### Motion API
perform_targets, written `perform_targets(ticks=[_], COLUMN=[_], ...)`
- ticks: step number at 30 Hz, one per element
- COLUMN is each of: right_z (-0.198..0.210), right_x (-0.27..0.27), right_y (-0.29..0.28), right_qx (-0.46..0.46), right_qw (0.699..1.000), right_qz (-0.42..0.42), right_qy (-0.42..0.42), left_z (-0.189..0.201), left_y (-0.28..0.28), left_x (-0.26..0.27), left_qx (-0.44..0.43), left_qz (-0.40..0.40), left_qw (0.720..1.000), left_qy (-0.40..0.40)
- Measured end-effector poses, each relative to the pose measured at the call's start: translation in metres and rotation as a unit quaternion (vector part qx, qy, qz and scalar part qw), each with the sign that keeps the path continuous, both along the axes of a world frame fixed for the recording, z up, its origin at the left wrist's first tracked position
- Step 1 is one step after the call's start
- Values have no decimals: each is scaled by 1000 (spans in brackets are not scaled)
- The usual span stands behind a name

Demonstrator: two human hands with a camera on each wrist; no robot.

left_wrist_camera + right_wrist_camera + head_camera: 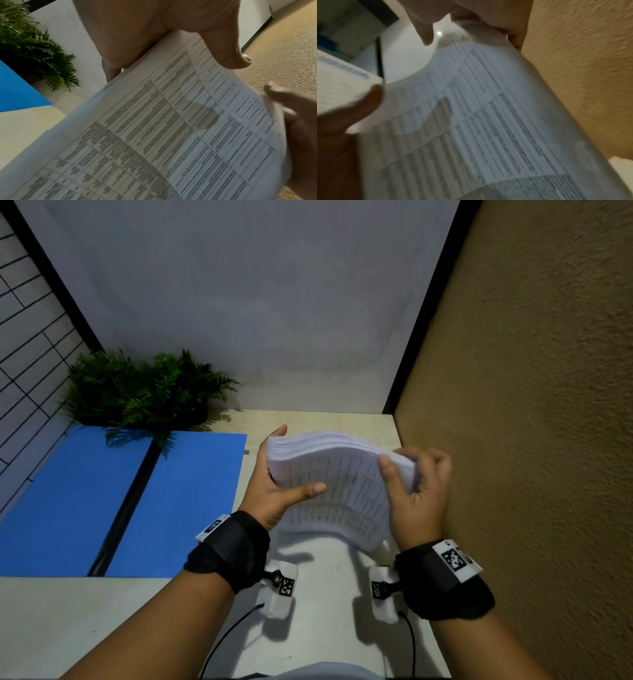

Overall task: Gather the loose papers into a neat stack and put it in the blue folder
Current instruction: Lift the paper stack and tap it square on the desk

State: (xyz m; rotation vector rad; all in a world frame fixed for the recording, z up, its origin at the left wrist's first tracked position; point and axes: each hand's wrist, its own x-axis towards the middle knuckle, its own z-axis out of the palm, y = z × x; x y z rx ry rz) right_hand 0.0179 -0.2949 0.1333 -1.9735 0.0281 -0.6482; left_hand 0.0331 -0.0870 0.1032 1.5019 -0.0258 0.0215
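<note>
At the far left of the head view a white panel ruled with black lines (24, 313) is seen, and beside it a leafy green fern (144, 392) is set at the back of the pale, smooth tabletop (102, 618). In front of the fern the blue folder (68, 501) is laid open and flat, its two matte blue leaves parted by a dark glossy spine. Just right of the folder the paper stack (339, 491) is held up off the tabletop, bowed into an arch, its top edges fanned. The stack's left edge is gripped by the left hand (274, 491), thumb laid across the printed face and fingers behind. Its right edge is gripped by the right hand (418, 491), thumb in front and fingers curled over the top. A coarse, tan textured wall (531, 405) is seen at the right.

Only in the left wrist view are the ruled tables and lines of fine print on the top sheet (171, 128) made out, with the thumb (228, 54) pressed to it. In the right wrist view the print is blurred, and the sheets are seen bent.
</note>
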Motion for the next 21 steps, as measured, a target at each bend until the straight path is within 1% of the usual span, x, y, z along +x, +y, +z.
perform_targets(ticks=[1, 2, 3, 5, 6, 7, 9, 10, 12, 13, 15, 19, 21], right_z=[2, 3, 5, 9, 7, 3, -10, -18, -30, -34, -35, -24, -27], right_x=[3, 6, 6, 3, 3, 5, 12, 17, 24, 27, 30, 29, 23], right_y=[-3, -5, -6, -3, -3, -5, -16, -20, -23, -22, -20, -26, -30], right_qx=[29, 48, 45, 18, 35, 90, 221, 254, 269, 269, 277, 293, 293], right_qw=[999, 998, 998, 998, 995, 991, 965, 951, 928, 925, 925, 922, 915], right_qz=[-24, -31, -11, 61, 79, 75, 60, 72, 109, 114, 117, 152, 175], right_qy=[28, 39, 37, 30, 41, 65, 125, 163, 231, 243, 235, 202, 214], left_z=[0, 0, 0, 0, -1, -3, -5, -5, -5, -3, 5, 18, 16], left_y=[0, 0, -1, -3, -3, -2, -3, -5, -9, -11, -14, -5, 0], left_x=[0, 1, 1, 3, 4, 6, 8, 8, 10, 11, 12, 9, 6], left_qx=[5, 9, 10, 4, 2, 1, -2, -2, 2, 4, 1, -18, -13], left_qz=[0, 2, 3, 15, 18, 18, 22, 29, 44, 49, 56, 61, 64], left_qw=[1000, 1000, 1000, 1000, 999, 999, 998, 996, 994, 993, 992, 994, 995], left_qy=[-2, -1, 5, 21, 30, 40, 64, 80, 101, 105, 109, 94, 77])
